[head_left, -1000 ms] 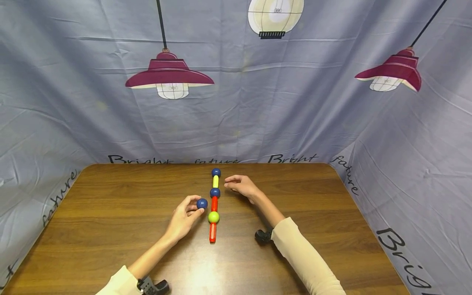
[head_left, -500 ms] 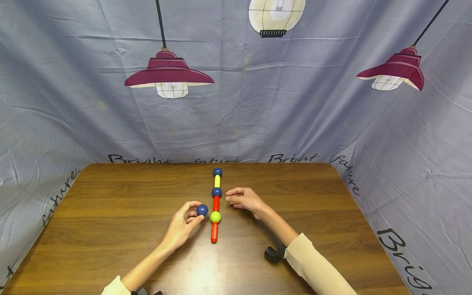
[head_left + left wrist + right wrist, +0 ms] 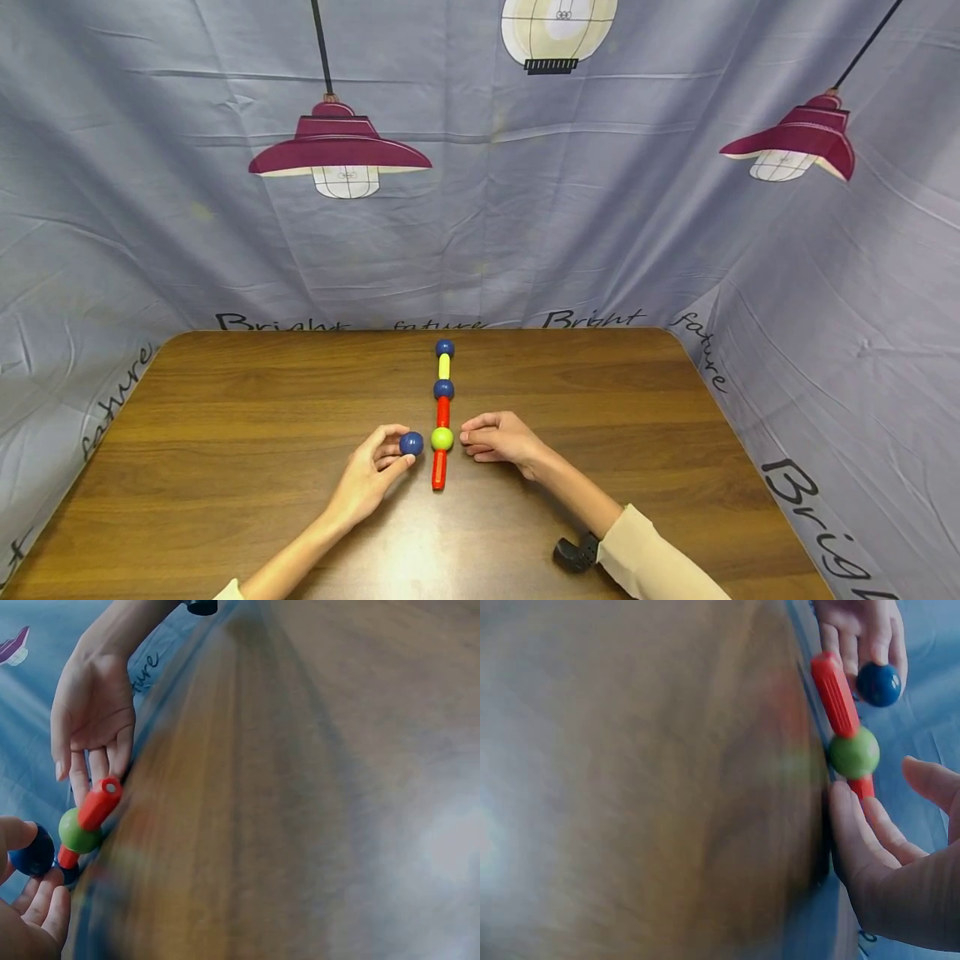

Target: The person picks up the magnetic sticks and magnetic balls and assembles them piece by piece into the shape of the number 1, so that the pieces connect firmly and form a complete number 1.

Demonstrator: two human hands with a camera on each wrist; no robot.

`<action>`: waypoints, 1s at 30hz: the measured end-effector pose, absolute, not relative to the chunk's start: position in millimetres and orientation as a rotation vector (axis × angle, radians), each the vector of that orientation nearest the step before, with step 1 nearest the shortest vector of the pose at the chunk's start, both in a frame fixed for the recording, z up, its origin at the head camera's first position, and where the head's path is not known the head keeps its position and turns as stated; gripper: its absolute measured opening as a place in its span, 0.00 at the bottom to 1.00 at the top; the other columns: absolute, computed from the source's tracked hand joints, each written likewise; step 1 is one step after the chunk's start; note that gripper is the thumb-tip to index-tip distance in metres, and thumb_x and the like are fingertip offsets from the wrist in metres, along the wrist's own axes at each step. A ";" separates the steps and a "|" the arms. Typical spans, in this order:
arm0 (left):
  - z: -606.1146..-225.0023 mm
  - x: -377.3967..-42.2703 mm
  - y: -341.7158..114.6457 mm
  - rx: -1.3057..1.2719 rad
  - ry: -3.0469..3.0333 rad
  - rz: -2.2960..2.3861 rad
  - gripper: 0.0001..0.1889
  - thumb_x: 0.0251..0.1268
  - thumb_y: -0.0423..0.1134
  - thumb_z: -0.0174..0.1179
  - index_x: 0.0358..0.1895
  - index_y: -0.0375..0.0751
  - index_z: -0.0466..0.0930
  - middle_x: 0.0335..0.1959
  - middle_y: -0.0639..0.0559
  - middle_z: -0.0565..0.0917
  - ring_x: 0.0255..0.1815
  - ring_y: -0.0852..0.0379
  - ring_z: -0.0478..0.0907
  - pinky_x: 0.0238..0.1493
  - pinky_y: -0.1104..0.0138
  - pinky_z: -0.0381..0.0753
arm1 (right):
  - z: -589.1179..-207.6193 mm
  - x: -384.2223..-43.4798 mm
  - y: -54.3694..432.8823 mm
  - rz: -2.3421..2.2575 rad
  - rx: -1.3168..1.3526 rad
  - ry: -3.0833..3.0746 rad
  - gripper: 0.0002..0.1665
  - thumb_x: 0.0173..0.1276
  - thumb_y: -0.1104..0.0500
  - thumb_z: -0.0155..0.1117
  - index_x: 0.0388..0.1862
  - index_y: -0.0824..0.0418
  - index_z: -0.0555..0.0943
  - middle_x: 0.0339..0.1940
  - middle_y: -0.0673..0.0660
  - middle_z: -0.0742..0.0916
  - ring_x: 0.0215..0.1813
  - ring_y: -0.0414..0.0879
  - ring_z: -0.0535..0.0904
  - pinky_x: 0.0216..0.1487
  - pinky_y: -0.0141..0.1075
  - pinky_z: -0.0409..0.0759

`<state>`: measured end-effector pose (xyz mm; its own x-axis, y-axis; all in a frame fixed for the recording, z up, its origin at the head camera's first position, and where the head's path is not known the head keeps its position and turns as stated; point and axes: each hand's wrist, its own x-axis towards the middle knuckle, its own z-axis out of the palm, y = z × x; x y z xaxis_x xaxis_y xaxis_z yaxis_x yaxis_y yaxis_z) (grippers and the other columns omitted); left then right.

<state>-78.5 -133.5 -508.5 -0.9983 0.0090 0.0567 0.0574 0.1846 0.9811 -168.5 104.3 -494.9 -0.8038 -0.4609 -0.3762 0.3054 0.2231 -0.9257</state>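
My left hand (image 3: 365,477) pinches a blue ball (image 3: 411,443) between thumb and fingers, a little left of a straight chain on the table. From far to near the chain runs: a blue ball (image 3: 445,348), a yellow rod (image 3: 444,367), a second blue ball (image 3: 443,389), a red rod (image 3: 443,412), a green ball (image 3: 442,439) and a ribbed red rod (image 3: 438,470) with a free near end. On the chain's other side, my right hand (image 3: 504,442) holds nothing; its fingertips are close beside the green ball. In the right wrist view its thumb (image 3: 930,780) stands apart from the fingers.
The wooden table (image 3: 247,400) stretches out on both sides of the chain. A grey-blue curtain (image 3: 480,250) printed with lamps and lettering hangs behind it and at the sides. A black wrist camera (image 3: 576,553) sits at the right sleeve.
My right hand has come nearer along the chain, from beside the yellow rod to beside the green ball. My left hand, still pinching its blue ball, has shifted slightly toward me.
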 end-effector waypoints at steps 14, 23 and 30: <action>-519.3 -66.3 -126.6 -0.156 -2.450 -2.040 0.18 0.64 0.28 0.65 0.56 0.33 0.75 0.48 0.43 0.81 0.47 0.52 0.81 0.51 0.69 0.81 | -496.0 -143.7 97.6 -1.555 -0.155 1.919 0.10 0.65 0.65 0.68 0.42 0.71 0.84 0.33 0.60 0.89 0.31 0.44 0.85 0.34 0.36 0.86; -521.3 -61.8 -121.8 -0.212 -2.452 -2.068 0.18 0.65 0.28 0.65 0.56 0.32 0.74 0.49 0.42 0.81 0.48 0.51 0.81 0.52 0.68 0.81 | -493.4 -132.4 87.4 -1.522 -0.161 1.915 0.09 0.65 0.64 0.70 0.41 0.71 0.85 0.31 0.62 0.89 0.27 0.44 0.85 0.30 0.36 0.86; -520.6 -58.6 -118.7 -0.239 -2.428 -2.117 0.19 0.64 0.28 0.66 0.56 0.31 0.74 0.50 0.40 0.80 0.49 0.49 0.81 0.52 0.68 0.81 | -500.0 -135.0 82.6 -1.512 -0.112 1.935 0.08 0.65 0.63 0.70 0.37 0.69 0.85 0.25 0.60 0.88 0.23 0.42 0.84 0.25 0.33 0.85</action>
